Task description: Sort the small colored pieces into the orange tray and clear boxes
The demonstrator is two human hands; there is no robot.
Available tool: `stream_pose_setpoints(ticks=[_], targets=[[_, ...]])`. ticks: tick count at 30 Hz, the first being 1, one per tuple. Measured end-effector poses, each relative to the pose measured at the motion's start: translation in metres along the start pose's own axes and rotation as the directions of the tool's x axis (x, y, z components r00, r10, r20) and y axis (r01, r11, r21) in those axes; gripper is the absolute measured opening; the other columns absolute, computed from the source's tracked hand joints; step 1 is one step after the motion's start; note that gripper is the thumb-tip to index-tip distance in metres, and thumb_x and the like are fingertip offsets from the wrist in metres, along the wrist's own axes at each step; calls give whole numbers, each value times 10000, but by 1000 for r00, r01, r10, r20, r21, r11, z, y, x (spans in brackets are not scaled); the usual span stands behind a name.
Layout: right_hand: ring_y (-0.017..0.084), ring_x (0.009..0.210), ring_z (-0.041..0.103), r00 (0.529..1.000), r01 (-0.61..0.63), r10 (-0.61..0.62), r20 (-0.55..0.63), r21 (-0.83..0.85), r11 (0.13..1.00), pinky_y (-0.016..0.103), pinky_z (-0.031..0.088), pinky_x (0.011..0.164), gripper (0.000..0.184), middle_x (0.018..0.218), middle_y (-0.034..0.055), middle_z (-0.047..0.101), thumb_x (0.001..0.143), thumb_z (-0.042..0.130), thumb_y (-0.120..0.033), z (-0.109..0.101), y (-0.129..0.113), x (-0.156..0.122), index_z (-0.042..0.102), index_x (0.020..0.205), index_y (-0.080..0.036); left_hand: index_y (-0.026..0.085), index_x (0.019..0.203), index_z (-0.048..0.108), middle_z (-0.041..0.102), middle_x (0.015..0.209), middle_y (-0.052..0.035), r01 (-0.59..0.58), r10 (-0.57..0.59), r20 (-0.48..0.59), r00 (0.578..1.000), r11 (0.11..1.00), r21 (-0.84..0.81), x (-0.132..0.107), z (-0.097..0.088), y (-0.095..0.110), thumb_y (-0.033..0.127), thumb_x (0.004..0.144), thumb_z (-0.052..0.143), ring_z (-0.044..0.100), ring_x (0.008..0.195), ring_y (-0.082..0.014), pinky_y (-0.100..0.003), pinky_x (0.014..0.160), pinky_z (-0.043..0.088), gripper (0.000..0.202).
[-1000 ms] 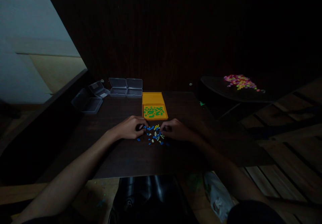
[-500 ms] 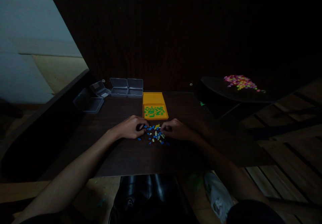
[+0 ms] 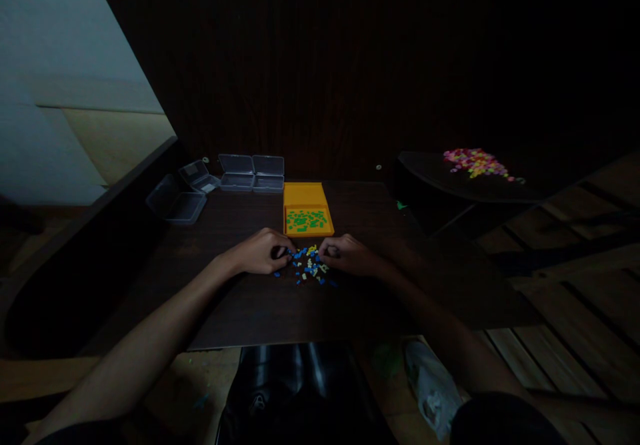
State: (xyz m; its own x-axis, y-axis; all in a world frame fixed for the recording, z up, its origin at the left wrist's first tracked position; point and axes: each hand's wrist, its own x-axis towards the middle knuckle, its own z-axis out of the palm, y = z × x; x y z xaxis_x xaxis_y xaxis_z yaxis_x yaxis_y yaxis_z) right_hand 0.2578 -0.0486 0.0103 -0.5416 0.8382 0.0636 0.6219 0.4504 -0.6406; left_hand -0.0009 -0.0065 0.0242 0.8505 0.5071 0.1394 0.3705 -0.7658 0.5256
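A loose pile of small blue, pale and yellow plastic pieces (image 3: 311, 270) lies on the dark table between my hands. At the pile's left edge my left hand (image 3: 263, 252) rests with fingers curled and thumb and fingertips brought together by some blue pieces. My right hand (image 3: 346, 255) is at the right edge, its fingers bent into a pinch. Whatever either pinch holds is too small and dark to make out. Just behind the pile stands an open yellow box (image 3: 304, 195) with many small green pieces (image 3: 306, 220) spread in its tray.
Clear plastic boxes (image 3: 252, 173) with raised lids stand at the back left, and another open clear box (image 3: 184, 208) is nearer the left side panel. On a curved shelf (image 3: 430, 168) at right sits a heap of pink and yellow bits (image 3: 477, 163). A dark back panel rises behind.
The fingertips of my right hand have shifted slightly at the pile's edge. My left hand stays nearly still, and the view has moved a little.
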Motion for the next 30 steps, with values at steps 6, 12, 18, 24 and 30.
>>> stream_pose_setpoints(ticks=[6,12,18,24,30], targets=[[67,490,401,1000,-2,2,15,4,1000,205,315,573,103,550,-84,466,831,634,-246,-1,1,0,648,857,-147,141,993,724,629,644,4,9,-9,-34,999,1000,-2,0,1,0,165,802,571,534,530,-94,-205,559,404,245],[63,493,398,999,11,-12,33,29,1000,201,310,570,99,550,-89,459,791,666,-218,-1,2,-1,651,851,-140,145,1029,727,678,699,-13,-28,28,-23,999,1000,-14,1,2,5,143,802,561,549,548,-92,-197,562,402,282],[71,495,404,1000,-19,19,4,22,1000,201,296,554,112,539,-92,437,823,630,-234,-4,1,0,664,881,-144,139,1015,738,702,728,-27,5,-5,0,1000,1000,5,1,4,7,163,823,570,557,557,-95,-192,553,393,256],[71,505,399,1000,-16,15,-27,-23,1000,208,281,558,218,552,-80,452,866,612,-281,-3,1,1,714,1005,-148,137,1003,747,731,780,-48,7,-7,-6,1000,1000,-14,2,2,5,184,839,571,589,583,-106,-202,582,421,245],[70,504,400,999,22,-23,-24,-37,999,201,296,564,203,553,-74,456,882,603,-295,-2,0,0,722,967,-154,147,995,749,719,752,-37,3,-3,-4,1000,999,-37,2,3,7,178,841,563,576,560,-101,-199,562,409,244]])
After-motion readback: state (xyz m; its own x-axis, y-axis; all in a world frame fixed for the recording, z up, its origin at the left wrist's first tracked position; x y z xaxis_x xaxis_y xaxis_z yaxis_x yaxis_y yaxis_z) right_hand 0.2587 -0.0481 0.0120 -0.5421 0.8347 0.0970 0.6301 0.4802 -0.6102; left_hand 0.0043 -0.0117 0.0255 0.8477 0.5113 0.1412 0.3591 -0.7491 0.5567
